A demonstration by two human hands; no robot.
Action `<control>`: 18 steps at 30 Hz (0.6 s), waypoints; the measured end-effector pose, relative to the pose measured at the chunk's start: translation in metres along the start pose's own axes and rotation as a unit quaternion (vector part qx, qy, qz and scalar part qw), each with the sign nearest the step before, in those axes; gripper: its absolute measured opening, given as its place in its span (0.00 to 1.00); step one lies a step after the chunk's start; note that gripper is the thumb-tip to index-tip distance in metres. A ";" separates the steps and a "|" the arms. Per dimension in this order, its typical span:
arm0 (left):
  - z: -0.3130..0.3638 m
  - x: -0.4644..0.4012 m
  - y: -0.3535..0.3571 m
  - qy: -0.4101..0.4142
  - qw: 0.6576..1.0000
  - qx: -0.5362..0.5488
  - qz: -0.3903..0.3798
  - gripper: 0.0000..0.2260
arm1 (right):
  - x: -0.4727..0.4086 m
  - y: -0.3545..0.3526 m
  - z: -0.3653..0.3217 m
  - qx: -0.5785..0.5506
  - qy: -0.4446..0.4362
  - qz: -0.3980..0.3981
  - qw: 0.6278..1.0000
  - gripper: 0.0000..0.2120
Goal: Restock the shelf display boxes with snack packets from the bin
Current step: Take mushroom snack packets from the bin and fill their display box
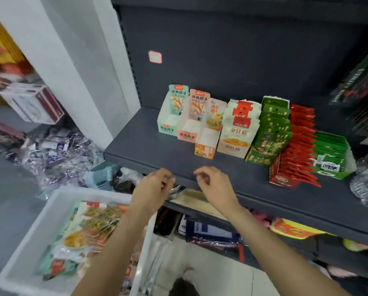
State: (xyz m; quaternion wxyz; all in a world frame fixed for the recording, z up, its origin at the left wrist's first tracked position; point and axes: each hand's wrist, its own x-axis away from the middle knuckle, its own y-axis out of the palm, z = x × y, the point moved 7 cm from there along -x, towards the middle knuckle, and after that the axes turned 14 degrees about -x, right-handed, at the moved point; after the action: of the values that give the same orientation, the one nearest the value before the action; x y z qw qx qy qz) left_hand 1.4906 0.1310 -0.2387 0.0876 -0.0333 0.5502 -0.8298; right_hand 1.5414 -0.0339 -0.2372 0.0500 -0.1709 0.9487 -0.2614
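Much of the left edge is smeared by blur, so the goods stacked there cannot be identified, and the clear plastic items at the far right edge are cut off. The print on the snack packets [89,229] is too soft to be read. They are heaped in a white bin [25,248] at the near left, below the shelf [149,150], and its near end is partly hidden by the left forearm.

Both hands are held in front of the shelf's near lip, close together but apart. The left hand [152,189] is seen with fingers loosely curled; a small dark shape shows at its fingertips, but whether anything is pinched cannot be told. The right hand [214,184] is seen with fingers loosely bent and nothing held.

A row of display boxes is set on the shelf. The mint box [171,116], the pink box [191,122] and the orange box [208,135] appear bare inside. To their right, the beige box [236,129] is shown closed at its front, so its contents are hidden. Further right, the green box [270,133], the red box [296,150] and the green tray [330,154] are packed with upright packets.
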 end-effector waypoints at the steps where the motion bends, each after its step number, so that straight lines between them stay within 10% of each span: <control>1: -0.017 0.014 0.005 -0.021 0.999 -0.001 -0.025 0.08 | 0.008 0.017 -0.001 0.000 0.007 -0.023 1.000 0.10; 18: -0.310 0.131 0.003 -0.205 0.965 -0.002 -0.165 0.19 | 0.047 0.292 -0.032 0.039 0.110 -0.191 0.975 0.22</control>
State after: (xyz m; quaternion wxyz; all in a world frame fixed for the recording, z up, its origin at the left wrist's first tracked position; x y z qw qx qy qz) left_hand 1.3151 0.3867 -0.3686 0.0601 -0.2928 0.5094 -0.8069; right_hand 1.4044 0.2002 -0.3601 -0.0992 -0.3169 0.8872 -0.3203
